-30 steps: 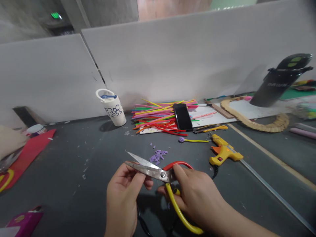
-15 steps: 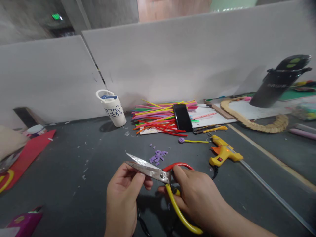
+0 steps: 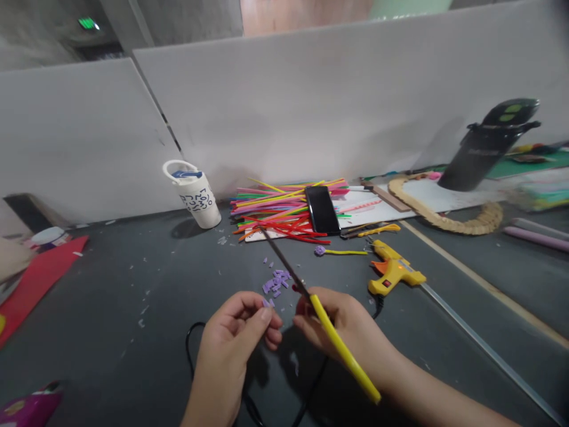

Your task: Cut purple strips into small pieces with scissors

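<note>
My left hand (image 3: pixel 242 332) is closed in a pinch, with a small purple piece (image 3: pixel 265 303) at the thumb and fingertips. Scissors (image 3: pixel 284 261) with metal blades and a yellow-covered handle are gripped in my right hand (image 3: pixel 349 323). Seen edge-on, their blades point away from me and up to the left, clear of the left hand. A small heap of cut purple pieces (image 3: pixel 276 281) lies on the dark table just beyond my fingers. Behind it rests a yellow stem with a purple fuzzy ball (image 3: pixel 320 251) at its end.
A yellow glue gun (image 3: pixel 393 270) with a long clear stick lies at right. Farther back are a phone (image 3: pixel 322 210) on coloured pipe cleaners (image 3: pixel 267 204), a white cup (image 3: pixel 200 201) and a black tumbler (image 3: pixel 482 154). A black cable (image 3: pixel 189 350) runs under my hands.
The scissors have come away from my left fingers and swung upright, their blades now edge-on instead of spread across the left hand. The view has shifted slightly right.
</note>
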A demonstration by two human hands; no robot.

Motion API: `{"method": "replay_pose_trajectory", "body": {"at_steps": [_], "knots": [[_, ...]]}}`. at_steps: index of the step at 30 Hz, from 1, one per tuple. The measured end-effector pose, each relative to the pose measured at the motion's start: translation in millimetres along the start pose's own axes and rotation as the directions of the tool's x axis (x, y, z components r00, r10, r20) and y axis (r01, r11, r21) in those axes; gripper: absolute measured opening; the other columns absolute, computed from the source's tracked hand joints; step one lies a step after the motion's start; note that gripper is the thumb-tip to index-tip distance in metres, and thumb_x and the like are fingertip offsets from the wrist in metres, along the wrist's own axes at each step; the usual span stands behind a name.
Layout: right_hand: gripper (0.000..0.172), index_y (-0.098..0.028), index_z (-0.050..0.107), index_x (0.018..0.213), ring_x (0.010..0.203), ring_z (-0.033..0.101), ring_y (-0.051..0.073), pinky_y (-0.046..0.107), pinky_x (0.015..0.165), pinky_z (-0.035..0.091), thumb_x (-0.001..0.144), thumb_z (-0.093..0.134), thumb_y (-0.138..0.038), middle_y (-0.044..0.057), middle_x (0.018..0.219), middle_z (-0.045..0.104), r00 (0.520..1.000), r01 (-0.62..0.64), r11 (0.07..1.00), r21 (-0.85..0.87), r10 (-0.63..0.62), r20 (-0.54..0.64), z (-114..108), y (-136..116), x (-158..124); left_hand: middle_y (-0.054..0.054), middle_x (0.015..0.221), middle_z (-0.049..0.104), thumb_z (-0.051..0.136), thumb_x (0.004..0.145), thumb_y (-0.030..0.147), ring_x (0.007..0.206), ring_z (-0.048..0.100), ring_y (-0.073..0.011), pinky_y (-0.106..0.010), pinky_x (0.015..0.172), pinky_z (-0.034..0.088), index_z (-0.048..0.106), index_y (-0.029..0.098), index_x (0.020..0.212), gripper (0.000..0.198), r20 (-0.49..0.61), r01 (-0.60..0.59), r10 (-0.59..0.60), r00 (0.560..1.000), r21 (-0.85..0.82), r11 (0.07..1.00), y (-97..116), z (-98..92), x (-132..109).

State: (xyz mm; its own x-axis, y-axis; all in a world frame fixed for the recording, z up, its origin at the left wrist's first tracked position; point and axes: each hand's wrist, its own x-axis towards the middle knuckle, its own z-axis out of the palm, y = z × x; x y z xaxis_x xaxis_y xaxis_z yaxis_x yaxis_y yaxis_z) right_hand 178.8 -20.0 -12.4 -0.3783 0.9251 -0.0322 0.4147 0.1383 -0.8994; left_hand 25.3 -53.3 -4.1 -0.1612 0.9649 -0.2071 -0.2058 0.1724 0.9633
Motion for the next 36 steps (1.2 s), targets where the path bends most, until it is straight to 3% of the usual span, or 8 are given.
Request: {"method": "replay_pose_trajectory", "body": {"at_steps": [4, 8, 10, 15, 19, 25, 30, 36], "knots": [[0.01, -0.017, 0.05, 0.069, 0.04, 0.036, 0.007, 0.017, 0.038, 0.03, 0.074, 0.048, -0.025, -0.006, 0.054, 0.043, 0.992, -0.119, 0.971, 0.207, 0.108, 0.064, -4.3, -4.9, 3.3, 0.001, 0.059, 0.061, 0.059, 0.073, 0.024, 0.053, 0.056, -0.0117, -0.021, 0.052, 0.044, 0.056, 0.017, 0.068, 0.009, 0.112, -0.003, -0.025, 0.993, 0.246, 0.969, -7.8, 0.8, 3.5], [0.007, -0.017, 0.049, 0.065, 0.046, 0.037, 0.006, 0.015, 0.042, 0.03, 0.07, 0.052, -0.022, -0.006, 0.055, 0.042, 0.996, -0.072, 0.983, 0.172, 0.063, 0.055, -4.3, -3.2, 4.9, 0.001, 0.063, 0.06, 0.052, 0.074, 0.019, 0.06, 0.057, -0.015, -0.025, 0.057, 0.043, 0.058, 0.019, 0.068, 0.008, 0.195, -0.263, 0.179, 0.964, 0.614, 0.744, -17.7, 0.8, 3.4], [0.007, -0.017, 0.049, 0.062, 0.051, 0.037, 0.007, 0.016, 0.047, 0.031, 0.067, 0.053, -0.018, -0.006, 0.055, 0.043, 0.999, -0.035, 0.991, 0.127, 0.03, 0.039, -2.5, 0.1, 5.2, 0.0, 0.066, 0.061, 0.049, 0.075, 0.018, 0.062, 0.057, -0.0157, -0.026, 0.058, 0.043, 0.058, 0.02, 0.069, 0.011, 0.25, -0.334, 0.222, 0.943, 0.687, 0.645, -21.2, 0.8, 2.3], [0.006, -0.016, 0.048, 0.059, 0.054, 0.038, 0.009, 0.016, 0.049, 0.031, 0.063, 0.051, -0.013, -0.005, 0.055, 0.044, 0.999, -0.037, 0.996, 0.083, 0.034, 0.039, 2.0, 10.7, 6.4, 0.001, 0.062, 0.058, 0.046, 0.075, 0.016, 0.058, 0.055, -0.0146, -0.024, 0.055, 0.042, 0.055, 0.02, 0.068, 0.012, 0.317, -0.414, 0.268, 0.91, 0.732, 0.541, -25.7, 0.9, 0.4], [0.006, -0.016, 0.048, 0.058, 0.053, 0.039, 0.009, 0.017, 0.048, 0.03, 0.062, 0.05, -0.012, -0.005, 0.054, 0.045, 0.998, -0.041, 0.997, 0.068, 0.038, 0.046, 3.1, 13.5, 8.5, 0.002, 0.06, 0.057, 0.047, 0.074, 0.017, 0.056, 0.054, -0.0147, -0.023, 0.054, 0.041, 0.054, 0.02, 0.065, 0.012, 0.311, -0.4, 0.251, 0.916, 0.731, 0.553, -26.7, 1.5, 2.7], [0.011, -0.018, 0.044, 0.062, 0.045, 0.038, 0.007, 0.017, 0.045, 0.031, 0.072, 0.048, -0.019, -0.006, 0.051, 0.04, 0.997, -0.063, 0.995, 0.072, 0.065, -0.03, -6.5, 6.6, 12.3, 0.001, 0.061, 0.056, 0.047, 0.073, 0.024, 0.058, 0.053, -0.0153, -0.024, 0.056, 0.04, 0.055, 0.02, 0.067, 0.01, 0.216, -0.269, 0.162, 0.963, 0.723, 0.636, -12.8, -6.0, 19.8], [0.013, -0.018, 0.044, 0.063, 0.034, 0.038, 0.005, 0.016, 0.037, 0.029, 0.075, 0.048, -0.02, -0.008, 0.046, 0.037, 0.992, -0.107, 0.989, 0.098, 0.113, -0.058, -19.4, 5.1, 15.6, 0.005, 0.054, 0.049, 0.048, 0.074, 0.028, 0.052, 0.047, -0.0143, -0.023, 0.049, 0.034, 0.054, 0.02, 0.064, 0.014, 0.177, -0.185, 0.067, 0.982, 0.822, 0.538, 2.4, -18.8, 37.8], [0.016, -0.019, 0.043, 0.061, 0.031, 0.04, 0.006, 0.015, 0.033, 0.028, 0.076, 0.048, -0.022, -0.009, 0.041, 0.036, 0.987, -0.135, 0.98, 0.145, 0.147, -0.072, -24.0, 6.1, 18.2, 0.004, 0.055, 0.053, 0.05, 0.076, 0.021, 0.054, 0.051, -0.0143, -0.025, 0.053, 0.035, 0.055, 0.019, 0.063, 0.014, 0.159, -0.191, 0.114, 0.981, 0.903, 0.386, -10.5, -20.9, 78.2]]}}
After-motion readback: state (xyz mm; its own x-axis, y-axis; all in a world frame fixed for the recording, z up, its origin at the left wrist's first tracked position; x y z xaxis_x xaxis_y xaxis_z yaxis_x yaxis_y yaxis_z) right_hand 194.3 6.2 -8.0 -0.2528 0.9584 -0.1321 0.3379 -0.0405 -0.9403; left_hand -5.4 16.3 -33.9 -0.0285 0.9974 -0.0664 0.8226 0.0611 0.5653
